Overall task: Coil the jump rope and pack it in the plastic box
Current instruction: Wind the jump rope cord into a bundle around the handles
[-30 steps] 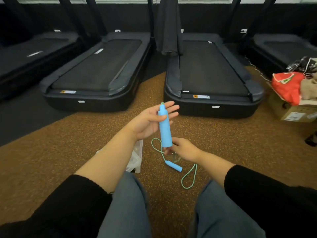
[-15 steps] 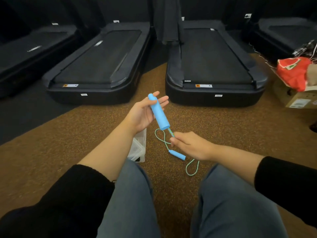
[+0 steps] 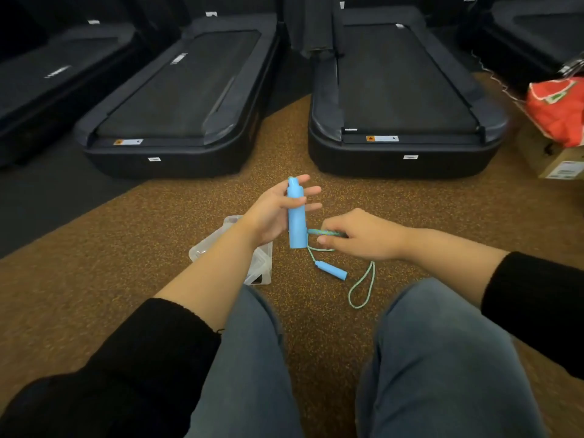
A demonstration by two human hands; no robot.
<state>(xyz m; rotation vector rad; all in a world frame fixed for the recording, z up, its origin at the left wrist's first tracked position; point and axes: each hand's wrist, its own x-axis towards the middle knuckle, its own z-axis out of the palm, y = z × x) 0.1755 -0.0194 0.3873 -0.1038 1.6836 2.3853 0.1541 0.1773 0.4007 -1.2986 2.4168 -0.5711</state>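
Head view: left hand (image 3: pixel 278 213) loosely cradles an upright blue handle (image 3: pixel 297 216); right hand (image 3: pixel 360 235), at 3 o'clock, pinches the green cord (image 3: pixel 325 233). Keep each wrap snug against the handle so it fits the plastic box (image 3: pixel 264 267).

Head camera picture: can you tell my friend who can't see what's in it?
A seated person's left hand holds a blue cylindrical jump-rope handle upright while the right hand pinches its green braided cord. A second blue handle and a clear plastic box lie on brown speckled floor.

Black treadmills (image 3: pixel 395 90), speckled brown floor (image 3: pixel 94 279); cardboard box (image 3: pixel 559 162) (red bag (image 3: pixel 559 112) atop)
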